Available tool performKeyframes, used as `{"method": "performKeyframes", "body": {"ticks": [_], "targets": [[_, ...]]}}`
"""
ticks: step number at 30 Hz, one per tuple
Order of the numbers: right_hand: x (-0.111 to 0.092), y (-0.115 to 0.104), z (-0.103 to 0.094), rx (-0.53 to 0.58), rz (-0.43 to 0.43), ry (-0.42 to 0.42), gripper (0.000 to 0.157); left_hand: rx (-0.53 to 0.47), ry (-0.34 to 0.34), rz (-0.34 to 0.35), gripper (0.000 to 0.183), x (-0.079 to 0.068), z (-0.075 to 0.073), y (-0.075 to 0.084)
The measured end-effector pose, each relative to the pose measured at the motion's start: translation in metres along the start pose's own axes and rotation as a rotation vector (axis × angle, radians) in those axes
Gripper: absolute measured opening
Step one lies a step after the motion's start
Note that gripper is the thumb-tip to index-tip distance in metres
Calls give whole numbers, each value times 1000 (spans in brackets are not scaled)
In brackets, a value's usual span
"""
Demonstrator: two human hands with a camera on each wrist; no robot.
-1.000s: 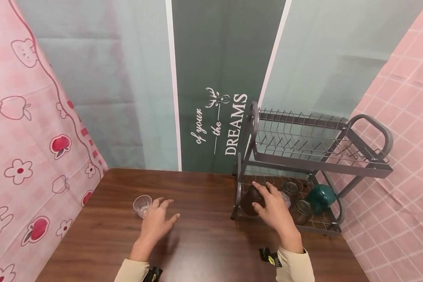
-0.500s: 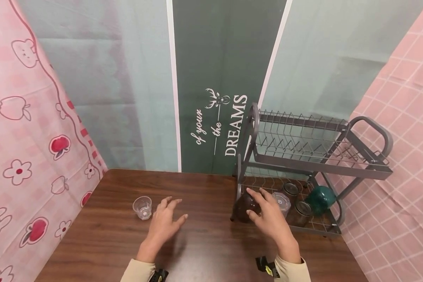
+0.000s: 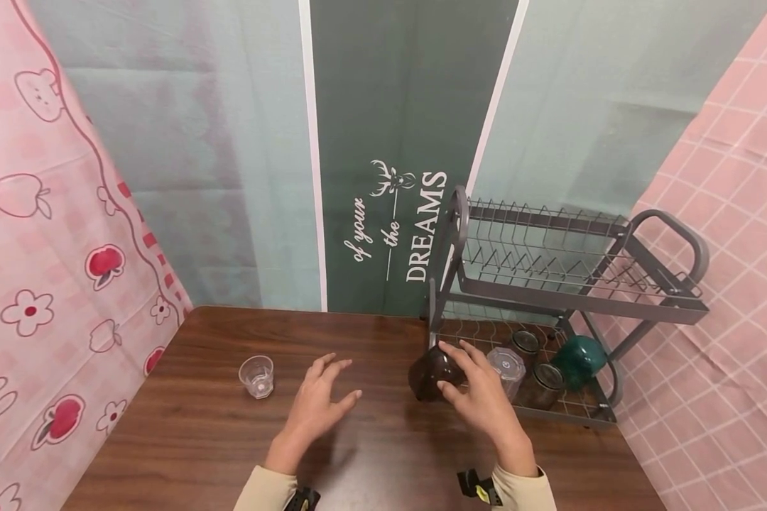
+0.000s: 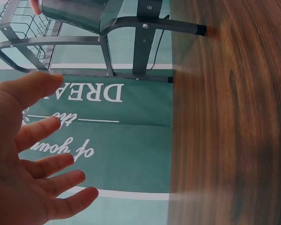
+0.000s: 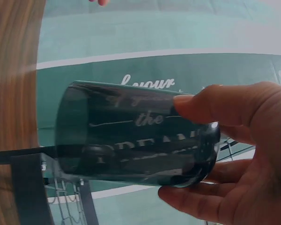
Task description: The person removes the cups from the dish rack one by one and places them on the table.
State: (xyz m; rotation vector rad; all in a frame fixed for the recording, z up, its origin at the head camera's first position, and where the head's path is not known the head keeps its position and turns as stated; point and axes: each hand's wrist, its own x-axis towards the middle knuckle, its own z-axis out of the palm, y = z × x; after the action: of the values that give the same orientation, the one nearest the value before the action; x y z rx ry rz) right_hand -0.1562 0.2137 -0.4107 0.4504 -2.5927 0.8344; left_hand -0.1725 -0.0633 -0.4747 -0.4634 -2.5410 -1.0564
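My right hand [image 3: 482, 390] grips a dark see-through glass [image 3: 432, 374] at the left front of the rack. In the right wrist view, thumb and fingers pinch the glass [image 5: 131, 136] near its thick end, and its wide end faces the tabletop. My left hand [image 3: 316, 404] hovers above the middle of the table with its fingers spread and holds nothing. The left wrist view shows that hand [image 4: 37, 159] with a bare palm. A small clear cup [image 3: 257, 377] stands on the table to the left of it.
A grey two-tier dish rack [image 3: 575, 298] stands at the right. On its lower shelf are a clear cup [image 3: 506, 363], two brownish jars or glasses, one in front [image 3: 545, 383], and a teal glass [image 3: 578, 362]. Curtains surround the brown wooden table [image 3: 371, 426].
My right hand has drawn the dark glass left and out from the rack's lower shelf. The left hand has moved right, away from the small clear cup.
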Motion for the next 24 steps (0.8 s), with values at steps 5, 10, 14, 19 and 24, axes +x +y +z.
{"method": "performKeyframes", "body": {"ticks": [5,10,14,19,24], "targets": [[-3,3,6,48,-12,50,65,-62,16,21,51,0,7,0],[-9,6,15,131,0,76,64,-181,9,12,49,-2,18,0],[-12,7,21,184,0,118,64,-268,3,0,50,-4,27,0],[-12,9,28,267,42,162,63,-356,-21,-12,54,-4,32,3],[-14,11,37,398,158,166,62,-479,-35,-57,57,-3,35,6]]}}
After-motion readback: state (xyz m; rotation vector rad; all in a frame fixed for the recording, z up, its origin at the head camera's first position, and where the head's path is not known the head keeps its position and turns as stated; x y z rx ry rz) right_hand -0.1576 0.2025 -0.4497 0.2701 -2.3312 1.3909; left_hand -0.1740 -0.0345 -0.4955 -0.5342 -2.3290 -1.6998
